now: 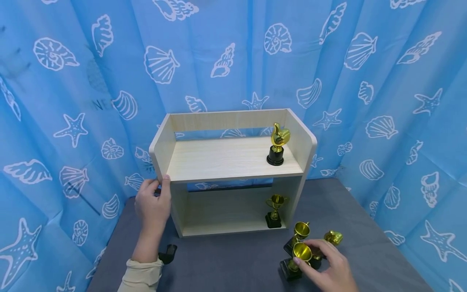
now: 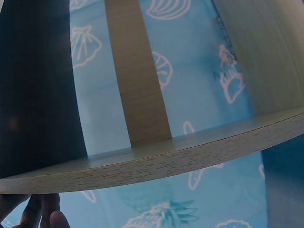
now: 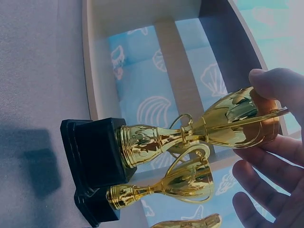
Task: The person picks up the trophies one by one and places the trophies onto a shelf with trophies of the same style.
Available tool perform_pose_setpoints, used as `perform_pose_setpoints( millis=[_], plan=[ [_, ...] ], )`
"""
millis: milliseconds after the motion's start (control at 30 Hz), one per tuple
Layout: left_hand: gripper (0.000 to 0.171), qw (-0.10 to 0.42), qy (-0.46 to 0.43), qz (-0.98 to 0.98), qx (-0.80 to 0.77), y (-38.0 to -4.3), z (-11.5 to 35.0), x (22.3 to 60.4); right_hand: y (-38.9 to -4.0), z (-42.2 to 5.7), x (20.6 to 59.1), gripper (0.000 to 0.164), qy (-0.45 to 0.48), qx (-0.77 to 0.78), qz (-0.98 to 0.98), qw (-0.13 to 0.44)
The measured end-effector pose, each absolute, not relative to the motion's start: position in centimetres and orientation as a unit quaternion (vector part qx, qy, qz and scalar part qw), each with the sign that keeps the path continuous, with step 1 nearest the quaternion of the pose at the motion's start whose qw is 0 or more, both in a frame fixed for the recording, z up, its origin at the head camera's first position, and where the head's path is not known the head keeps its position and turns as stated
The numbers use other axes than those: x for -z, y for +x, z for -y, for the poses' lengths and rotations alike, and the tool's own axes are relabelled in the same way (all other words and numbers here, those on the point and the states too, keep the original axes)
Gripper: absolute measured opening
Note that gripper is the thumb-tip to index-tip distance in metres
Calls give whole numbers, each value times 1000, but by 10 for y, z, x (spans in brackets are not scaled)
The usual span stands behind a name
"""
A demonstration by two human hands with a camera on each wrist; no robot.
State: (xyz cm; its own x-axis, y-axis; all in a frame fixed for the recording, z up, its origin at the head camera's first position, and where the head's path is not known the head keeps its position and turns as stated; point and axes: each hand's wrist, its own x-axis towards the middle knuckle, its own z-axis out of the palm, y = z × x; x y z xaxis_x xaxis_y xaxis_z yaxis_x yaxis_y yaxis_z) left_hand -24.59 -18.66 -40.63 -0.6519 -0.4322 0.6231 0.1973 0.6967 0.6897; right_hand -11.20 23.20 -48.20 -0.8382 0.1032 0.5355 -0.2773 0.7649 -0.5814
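My left hand (image 1: 155,202) grips the left side panel of a pale wooden two-tier shelf (image 1: 208,156), thumb at its front edge; the left wrist view shows its fingers (image 2: 50,209) against the panel's outer side. My right hand (image 1: 330,265) holds a gold trophy cup (image 3: 228,118) by its bowl, thumb on one side and fingers on the other. Its black base (image 1: 290,271) points down, close over the table. Right behind it stands a second gold trophy cup (image 1: 301,230). Another gold trophy (image 1: 333,237) is partly hidden behind my right hand.
A gold thumbs-up trophy (image 1: 279,138) stands at the right of the upper tier. Below it, a two-handled trophy cup (image 1: 275,202) stands at the right of the lower tier. The grey tabletop (image 1: 219,263) reaches a blue seashell curtain (image 1: 226,48) behind.
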Motion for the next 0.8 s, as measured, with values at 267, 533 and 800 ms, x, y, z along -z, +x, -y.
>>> perform_pose_setpoints(
  millis=[267,533,800],
  plan=[
    [51,419,66,818,389,-247,187,408,-115,-226,481,41,54,-343,897,273],
    [49,427,64,815,387,-248,187,408,-117,-224,481,44,67,-353,893,272],
    [48,426,69,817,384,-248,186,410,-119,-219,482,44,81,-369,887,265]
  ],
)
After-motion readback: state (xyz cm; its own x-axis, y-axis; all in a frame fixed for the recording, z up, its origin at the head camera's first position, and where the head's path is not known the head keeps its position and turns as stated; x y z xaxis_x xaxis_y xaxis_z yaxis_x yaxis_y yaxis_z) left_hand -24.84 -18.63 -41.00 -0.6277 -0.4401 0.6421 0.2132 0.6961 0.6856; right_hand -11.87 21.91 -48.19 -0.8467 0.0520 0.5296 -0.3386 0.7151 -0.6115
